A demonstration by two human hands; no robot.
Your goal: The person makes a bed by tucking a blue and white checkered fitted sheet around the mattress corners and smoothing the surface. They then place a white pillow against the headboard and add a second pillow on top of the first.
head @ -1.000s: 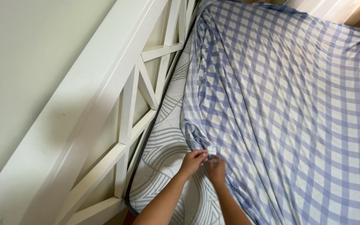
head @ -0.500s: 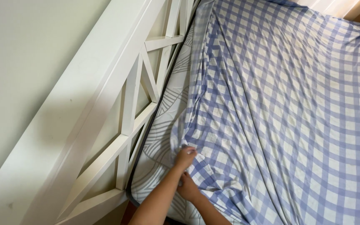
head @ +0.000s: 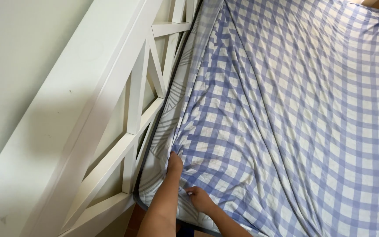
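Observation:
A blue and white checked sheet point(head: 286, 109) lies spread over a mattress point(head: 161, 136) with a grey leaf pattern. My left hand point(head: 175, 163) grips the sheet's edge at the mattress's left side, near the bed's corner. My right hand point(head: 199, 198) pinches the same edge a little lower and to the right. The cloth fans out in creases from both hands. Only a narrow strip of mattress shows along the left side.
A white wooden bed rail point(head: 137, 114) with crossed slats runs along the mattress's left side. A pale wall point(head: 18, 66) stands behind it. A dark floor strip point(head: 134, 219) shows below the corner.
Both hands have pulled the sheet's edge left toward the rail, covering more of the patterned mattress. The view has drifted with them.

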